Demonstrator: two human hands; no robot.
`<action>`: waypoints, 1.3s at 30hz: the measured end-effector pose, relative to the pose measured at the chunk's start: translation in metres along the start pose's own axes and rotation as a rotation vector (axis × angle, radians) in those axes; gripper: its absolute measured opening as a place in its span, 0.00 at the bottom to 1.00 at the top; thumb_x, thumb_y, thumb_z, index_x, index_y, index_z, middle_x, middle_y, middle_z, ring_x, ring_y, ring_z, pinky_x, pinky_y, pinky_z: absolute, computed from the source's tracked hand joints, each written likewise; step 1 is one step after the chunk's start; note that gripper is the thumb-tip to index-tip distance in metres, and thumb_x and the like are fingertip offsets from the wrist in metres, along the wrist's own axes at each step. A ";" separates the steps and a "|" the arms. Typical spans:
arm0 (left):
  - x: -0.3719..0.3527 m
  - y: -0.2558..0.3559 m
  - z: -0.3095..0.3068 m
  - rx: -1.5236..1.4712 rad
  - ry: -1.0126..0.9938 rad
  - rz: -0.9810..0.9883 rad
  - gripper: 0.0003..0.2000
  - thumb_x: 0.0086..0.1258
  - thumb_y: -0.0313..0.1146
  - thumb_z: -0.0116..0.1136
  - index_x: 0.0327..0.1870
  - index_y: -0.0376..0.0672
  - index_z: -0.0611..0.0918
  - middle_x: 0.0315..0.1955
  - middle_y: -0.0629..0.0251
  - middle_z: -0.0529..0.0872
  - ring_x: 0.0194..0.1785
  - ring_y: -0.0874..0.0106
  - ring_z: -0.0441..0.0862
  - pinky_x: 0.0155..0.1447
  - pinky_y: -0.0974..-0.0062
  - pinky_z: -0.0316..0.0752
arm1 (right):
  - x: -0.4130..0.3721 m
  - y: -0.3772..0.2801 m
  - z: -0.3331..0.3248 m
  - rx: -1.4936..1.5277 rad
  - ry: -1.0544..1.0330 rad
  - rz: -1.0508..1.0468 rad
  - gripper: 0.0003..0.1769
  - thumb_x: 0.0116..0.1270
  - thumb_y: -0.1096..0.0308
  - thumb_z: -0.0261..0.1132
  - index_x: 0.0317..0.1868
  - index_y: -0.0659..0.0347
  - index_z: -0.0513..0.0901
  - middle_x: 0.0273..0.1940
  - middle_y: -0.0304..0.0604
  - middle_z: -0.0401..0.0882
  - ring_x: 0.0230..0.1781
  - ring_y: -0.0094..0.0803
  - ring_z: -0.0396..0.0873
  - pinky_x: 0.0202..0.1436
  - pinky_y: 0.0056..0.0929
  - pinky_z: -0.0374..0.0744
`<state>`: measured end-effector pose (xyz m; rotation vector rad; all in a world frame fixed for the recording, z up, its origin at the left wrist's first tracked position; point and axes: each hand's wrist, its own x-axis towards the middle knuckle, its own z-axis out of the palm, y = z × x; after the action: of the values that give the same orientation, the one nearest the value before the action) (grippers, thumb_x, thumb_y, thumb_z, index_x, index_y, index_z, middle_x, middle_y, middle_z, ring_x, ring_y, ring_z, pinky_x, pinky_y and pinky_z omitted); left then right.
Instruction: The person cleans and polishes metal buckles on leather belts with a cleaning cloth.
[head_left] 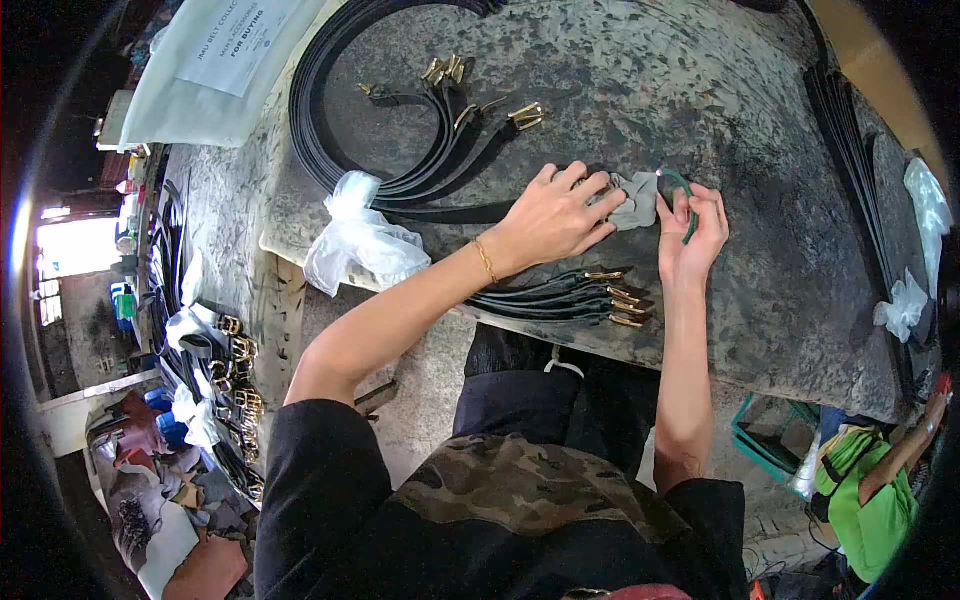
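The left hand lies flat with fingers spread, pressing the end of a black belt and the edge of a grey cloth onto the bench; its grip is wide and closes on nothing. Just beside it, the right hand pinches a thin green item that touches the cloth; what it is cannot be told. A bundle of belts with gold buckles lies near the bench edge below the hands. A plastic bag sits left of them.
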<state>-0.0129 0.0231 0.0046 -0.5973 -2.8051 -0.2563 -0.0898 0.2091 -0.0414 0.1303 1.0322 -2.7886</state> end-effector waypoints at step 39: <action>0.000 -0.011 0.014 -0.396 0.206 -0.197 0.19 0.48 0.40 0.74 0.40 0.40 0.88 0.35 0.67 0.81 0.39 0.67 0.76 0.47 0.69 0.72 | -0.028 -0.007 0.002 -0.767 -0.195 -0.240 0.06 0.61 0.86 0.59 0.33 0.68 0.74 0.30 0.32 0.70 0.44 0.22 0.80 0.52 0.19 0.75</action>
<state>-0.0207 0.0162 -0.0101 -0.3455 -2.6234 -0.8733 -0.0639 0.2163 -0.0313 -0.3715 2.0582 -2.3020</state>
